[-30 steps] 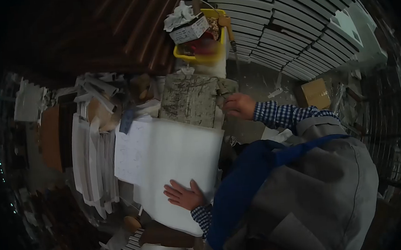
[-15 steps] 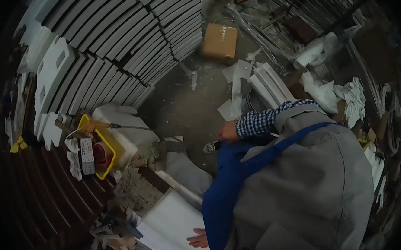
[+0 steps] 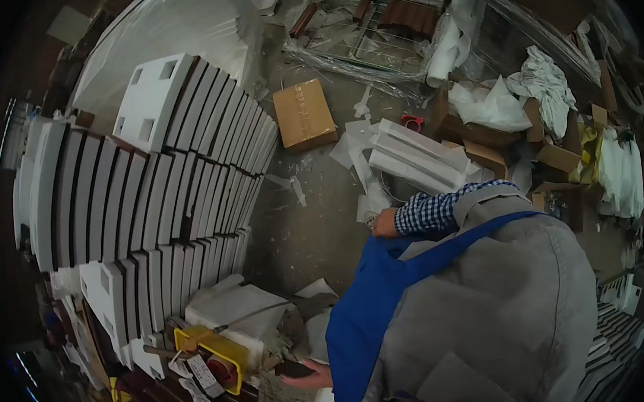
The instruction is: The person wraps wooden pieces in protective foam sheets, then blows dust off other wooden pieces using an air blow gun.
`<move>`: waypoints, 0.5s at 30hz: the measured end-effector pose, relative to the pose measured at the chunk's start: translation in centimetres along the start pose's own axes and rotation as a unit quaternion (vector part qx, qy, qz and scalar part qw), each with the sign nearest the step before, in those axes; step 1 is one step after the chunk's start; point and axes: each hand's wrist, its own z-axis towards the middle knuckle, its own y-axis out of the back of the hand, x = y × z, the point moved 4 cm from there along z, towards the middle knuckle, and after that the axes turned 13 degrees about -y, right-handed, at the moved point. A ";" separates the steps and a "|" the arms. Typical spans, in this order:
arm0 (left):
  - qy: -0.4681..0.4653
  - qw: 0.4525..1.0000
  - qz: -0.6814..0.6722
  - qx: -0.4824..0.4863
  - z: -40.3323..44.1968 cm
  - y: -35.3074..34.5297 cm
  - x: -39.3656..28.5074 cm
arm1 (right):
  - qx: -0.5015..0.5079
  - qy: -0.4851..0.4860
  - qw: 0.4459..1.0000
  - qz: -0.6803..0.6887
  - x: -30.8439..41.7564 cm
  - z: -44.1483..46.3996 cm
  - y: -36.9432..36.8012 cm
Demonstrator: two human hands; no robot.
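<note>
At the lower middle, my left hand has its fingers around a dark, flat, oval object, beside a rough, grey-green crusted block. My right hand is closed in front of the blue apron strap; a small pale thing shows at its fingertips, too small to make out. Left of my left hand, a yellow tub holds a red container, and a small printed white box rests by it. A hose-like line runs from an orange-brown handle near the tub.
Stacked white-grey panels rise on the left. A cardboard box stands on the grey floor. White foam-like lengths lie above my right hand. Open cartons, plastic wrap and a pale cloth are at the upper right.
The view has swung toward the panels and floor. My left hand, earlier flat on the white sheet, now holds the dark object. My right hand has left the crusted block and is near the apron.
</note>
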 end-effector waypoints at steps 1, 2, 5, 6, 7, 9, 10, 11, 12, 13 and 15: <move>-0.040 0.997 -0.052 0.044 3.2 -3.4 -3.5 | -0.025 -0.036 0.999 0.015 -1.7 0.1 1.4; -0.081 0.987 -0.102 0.092 6.0 -6.7 -6.7 | -0.046 -0.071 0.996 0.033 -3.2 0.2 2.6; -0.195 0.934 -0.217 0.208 11.3 -14.2 -13.5 | -0.097 -0.153 0.980 0.088 -9.2 -0.1 4.9; -0.203 0.930 -0.221 0.212 12.3 -16.0 -15.8 | -0.123 -0.173 0.971 0.112 -11.2 -0.1 4.9; -0.211 0.923 -0.211 0.244 13.1 -17.7 -18.1 | -0.133 -0.191 0.964 0.126 -12.9 -0.4 5.0; -0.224 0.912 -0.202 0.278 14.2 -20.8 -21.5 | -0.145 -0.242 0.945 0.165 -15.0 -2.0 7.0; -0.214 0.890 -0.240 0.322 14.4 -22.7 -22.7 | -0.148 -0.246 0.943 0.170 -15.8 -1.9 7.0; -0.204 0.866 -0.277 0.364 14.7 -24.4 -23.9 | -0.165 -0.275 0.922 0.215 -16.9 -2.1 6.9; -0.210 0.863 -0.277 0.366 15.4 -25.7 -25.3 | -0.181 -0.302 0.899 0.261 -17.9 -2.3 7.2; -0.234 0.840 -0.283 0.399 16.1 -27.3 -26.7 | -0.177 -0.321 0.884 0.291 -18.5 -2.3 7.7; -0.266 0.810 -0.292 0.434 18.0 -30.9 -28.7 | -0.204 -0.352 0.849 0.338 -20.4 -1.6 8.0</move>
